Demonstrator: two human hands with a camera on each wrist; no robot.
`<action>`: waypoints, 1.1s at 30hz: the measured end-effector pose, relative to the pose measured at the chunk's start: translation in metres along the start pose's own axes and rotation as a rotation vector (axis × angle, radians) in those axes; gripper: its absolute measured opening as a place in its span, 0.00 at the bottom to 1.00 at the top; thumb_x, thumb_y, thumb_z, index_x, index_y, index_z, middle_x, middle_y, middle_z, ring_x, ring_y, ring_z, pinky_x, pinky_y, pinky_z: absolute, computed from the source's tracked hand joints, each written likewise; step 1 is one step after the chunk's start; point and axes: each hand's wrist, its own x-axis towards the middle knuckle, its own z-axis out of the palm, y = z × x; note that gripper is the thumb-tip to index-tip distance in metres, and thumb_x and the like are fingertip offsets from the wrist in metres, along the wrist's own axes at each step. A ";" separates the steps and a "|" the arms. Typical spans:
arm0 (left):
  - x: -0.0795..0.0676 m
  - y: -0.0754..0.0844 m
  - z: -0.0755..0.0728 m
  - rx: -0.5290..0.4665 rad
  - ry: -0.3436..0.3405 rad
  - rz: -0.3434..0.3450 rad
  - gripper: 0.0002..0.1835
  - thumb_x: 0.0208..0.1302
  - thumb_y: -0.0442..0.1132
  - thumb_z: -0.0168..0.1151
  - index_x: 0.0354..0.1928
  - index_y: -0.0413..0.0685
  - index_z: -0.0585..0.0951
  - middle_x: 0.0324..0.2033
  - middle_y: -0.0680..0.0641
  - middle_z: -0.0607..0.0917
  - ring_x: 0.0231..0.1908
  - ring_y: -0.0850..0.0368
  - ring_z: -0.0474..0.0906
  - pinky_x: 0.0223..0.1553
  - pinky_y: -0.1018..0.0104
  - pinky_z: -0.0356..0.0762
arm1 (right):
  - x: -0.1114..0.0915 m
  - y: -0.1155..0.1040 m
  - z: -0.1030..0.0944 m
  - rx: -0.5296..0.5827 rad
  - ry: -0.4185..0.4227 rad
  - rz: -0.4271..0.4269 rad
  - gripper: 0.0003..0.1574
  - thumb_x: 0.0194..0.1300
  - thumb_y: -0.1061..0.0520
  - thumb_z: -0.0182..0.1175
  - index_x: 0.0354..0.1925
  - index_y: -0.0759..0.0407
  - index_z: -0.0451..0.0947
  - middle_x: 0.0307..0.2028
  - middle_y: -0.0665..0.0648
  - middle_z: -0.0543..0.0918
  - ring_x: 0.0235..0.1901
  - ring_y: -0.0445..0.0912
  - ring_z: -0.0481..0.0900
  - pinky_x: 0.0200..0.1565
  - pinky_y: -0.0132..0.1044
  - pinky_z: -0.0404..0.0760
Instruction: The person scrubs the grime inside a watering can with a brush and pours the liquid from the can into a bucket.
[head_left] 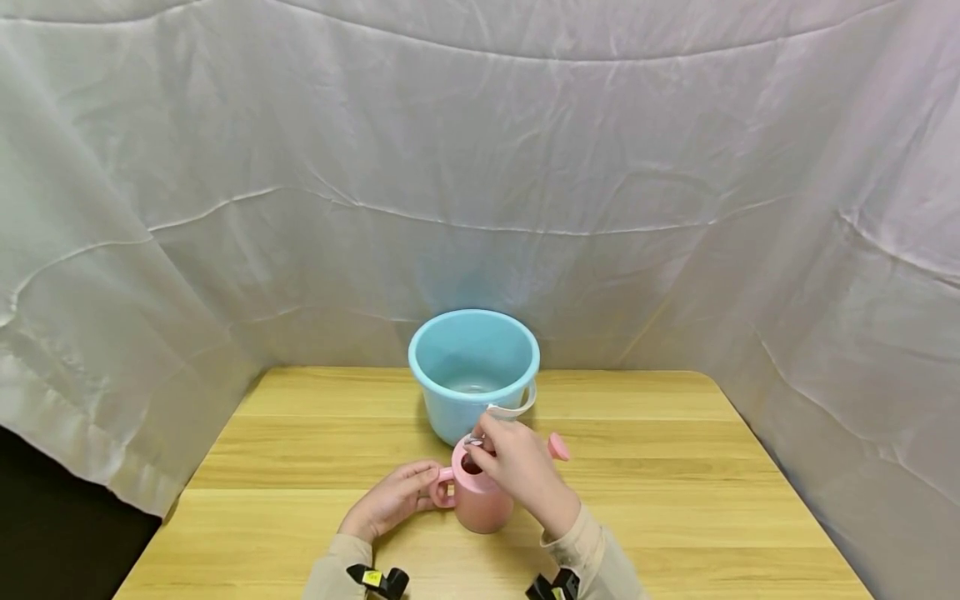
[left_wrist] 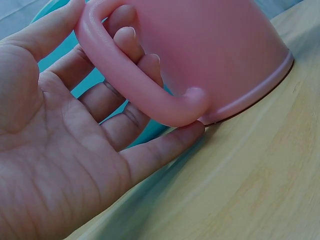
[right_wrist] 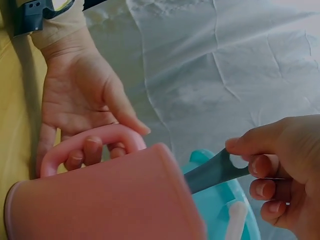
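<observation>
A pink watering can (head_left: 483,510) stands upright on the wooden table, its round rose (head_left: 557,447) pointing right. My left hand (head_left: 397,496) grips the can's looped handle (left_wrist: 130,75), several fingers passing through the loop and the thumb on its top. Above the can's opening, my right hand (head_left: 521,467) pinches the end of a flat grey handle with a hole (right_wrist: 217,172) between thumb and fingers. The lower part of this grey tool is hidden inside the can, so its kind does not show.
Just behind the can stands a light blue bucket (head_left: 448,410) with a white carrying handle (head_left: 519,410) hanging at its front right. Wooden tabletop (head_left: 660,475) extends to both sides. Pale grey curtains (head_left: 600,167) enclose the back and sides.
</observation>
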 end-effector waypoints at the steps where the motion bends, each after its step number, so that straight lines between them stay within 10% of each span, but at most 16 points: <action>1: 0.000 0.000 0.000 -0.002 -0.002 0.001 0.15 0.78 0.43 0.41 0.37 0.53 0.77 0.34 0.55 0.83 0.48 0.56 0.82 0.61 0.54 0.76 | 0.000 0.000 0.001 -0.011 -0.027 0.016 0.11 0.56 0.55 0.71 0.29 0.51 0.75 0.16 0.43 0.67 0.17 0.33 0.60 0.19 0.22 0.58; 7: 0.000 0.001 0.001 -0.010 -0.008 0.002 0.14 0.78 0.42 0.41 0.38 0.53 0.78 0.33 0.56 0.83 0.48 0.57 0.82 0.61 0.55 0.76 | -0.002 0.003 0.008 -0.058 -0.122 0.049 0.11 0.60 0.53 0.67 0.29 0.51 0.73 0.14 0.43 0.67 0.16 0.34 0.60 0.17 0.24 0.57; 33: 0.000 -0.001 0.000 0.001 0.007 0.004 0.16 0.78 0.42 0.41 0.33 0.52 0.77 0.35 0.54 0.83 0.48 0.55 0.83 0.61 0.55 0.77 | -0.004 0.012 0.011 -0.056 -0.081 0.112 0.16 0.54 0.56 0.69 0.25 0.50 0.69 0.17 0.43 0.64 0.19 0.36 0.61 0.19 0.26 0.57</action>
